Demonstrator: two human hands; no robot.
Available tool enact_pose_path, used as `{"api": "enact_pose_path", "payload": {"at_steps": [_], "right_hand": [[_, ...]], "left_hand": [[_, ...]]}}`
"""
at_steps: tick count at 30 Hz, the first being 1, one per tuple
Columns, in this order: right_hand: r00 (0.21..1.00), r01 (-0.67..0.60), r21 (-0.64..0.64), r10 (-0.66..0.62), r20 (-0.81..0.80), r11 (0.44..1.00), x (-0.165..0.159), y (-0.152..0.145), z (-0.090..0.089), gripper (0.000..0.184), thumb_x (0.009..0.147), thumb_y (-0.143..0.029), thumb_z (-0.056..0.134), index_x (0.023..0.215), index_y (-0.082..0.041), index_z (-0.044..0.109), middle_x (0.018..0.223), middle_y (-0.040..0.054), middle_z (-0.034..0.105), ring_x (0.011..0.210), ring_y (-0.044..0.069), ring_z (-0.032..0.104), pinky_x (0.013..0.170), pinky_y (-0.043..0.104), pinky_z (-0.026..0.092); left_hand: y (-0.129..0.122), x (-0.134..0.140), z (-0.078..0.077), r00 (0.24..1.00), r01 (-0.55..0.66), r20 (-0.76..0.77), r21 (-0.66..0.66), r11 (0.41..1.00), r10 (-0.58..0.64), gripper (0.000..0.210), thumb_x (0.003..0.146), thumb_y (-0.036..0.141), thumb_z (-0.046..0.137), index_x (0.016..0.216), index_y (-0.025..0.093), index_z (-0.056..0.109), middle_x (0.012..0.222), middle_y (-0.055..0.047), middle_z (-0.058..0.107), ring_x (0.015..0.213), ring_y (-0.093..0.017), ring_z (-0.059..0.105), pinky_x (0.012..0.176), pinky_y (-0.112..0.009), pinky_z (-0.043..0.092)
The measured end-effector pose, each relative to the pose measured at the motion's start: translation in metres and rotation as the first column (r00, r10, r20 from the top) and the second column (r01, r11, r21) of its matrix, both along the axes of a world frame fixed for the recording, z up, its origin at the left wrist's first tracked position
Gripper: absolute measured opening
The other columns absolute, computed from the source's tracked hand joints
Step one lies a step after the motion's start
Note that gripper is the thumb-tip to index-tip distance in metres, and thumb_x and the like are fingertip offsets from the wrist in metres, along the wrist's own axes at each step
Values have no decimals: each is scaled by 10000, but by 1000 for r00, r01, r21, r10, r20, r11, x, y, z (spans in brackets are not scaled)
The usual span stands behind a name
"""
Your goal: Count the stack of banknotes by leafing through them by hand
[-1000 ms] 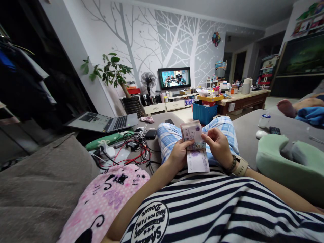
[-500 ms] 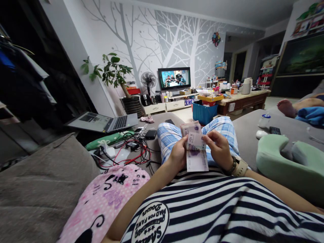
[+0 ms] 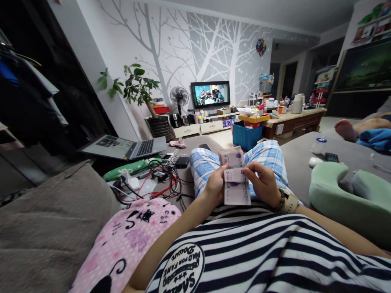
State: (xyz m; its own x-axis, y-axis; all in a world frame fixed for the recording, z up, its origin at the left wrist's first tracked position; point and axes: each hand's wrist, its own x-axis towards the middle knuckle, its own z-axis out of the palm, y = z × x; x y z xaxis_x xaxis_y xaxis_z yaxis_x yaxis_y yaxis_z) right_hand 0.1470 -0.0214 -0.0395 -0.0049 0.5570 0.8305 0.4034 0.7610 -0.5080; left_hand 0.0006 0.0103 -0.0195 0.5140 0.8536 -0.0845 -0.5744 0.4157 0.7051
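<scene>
A stack of pale purple banknotes (image 3: 237,194), printed with the figure 5, is held above my lap between both hands. My left hand (image 3: 215,185) grips the left side of the stack, its thumb lying on top. On the right, my right hand (image 3: 263,181) pinches the edge of a folded-over note (image 3: 233,176) between thumb and fingers. Part of the stack fans out beyond the fold, and the lower notes hang toward my striped shirt (image 3: 244,244). Blue checked trousers (image 3: 203,162) lie beneath the hands. A watch (image 3: 290,202) circles my right wrist.
To the left are a laptop (image 3: 122,148), tangled cables (image 3: 171,179) and a pink blanket (image 3: 137,232). A green neck pillow (image 3: 324,195), a white mouse (image 3: 315,162) and a lidded jar (image 3: 319,146) are on the right. Another person's foot (image 3: 345,129) shows farther right.
The folded-over note has flipped lower toward me, baring more of the far notes' printed face. My right hand has shifted slightly; my left hand keeps its grip.
</scene>
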Motion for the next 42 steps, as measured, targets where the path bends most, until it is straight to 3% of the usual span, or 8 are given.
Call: {"api": "enact_pose_path", "payload": {"at_steps": [8,24,42], "right_hand": [[1000,17,22,-18,25,1000,-1,-1,1,197,891,-323,570,729,-212,573,624,-24,554,580,130,466,569,269,403],[1000,13,31,-14,18,999,-1,-1,3,184,893,-307,567,733,-215,567,616,-29,538,573,128,452,561,268,389],[1000,18,25,-18,24,1000,-1,-2,4,186,892,-312,563,735,-214,576,619,-23,549,572,131,462,558,274,402]], "left_hand": [[-1,1,2,995,-90,-26,59,994,91,305,903,210,454,1063,63,668,807,-121,747,730,-234,716,758,-364,567],[0,-1,1,999,-35,-7,54,998,35,320,898,260,483,1076,70,670,820,-126,747,731,-238,715,761,-363,564],[1,0,1,996,-81,-28,52,995,82,307,894,234,476,1070,73,669,817,-119,750,746,-240,717,763,-369,568]]}}
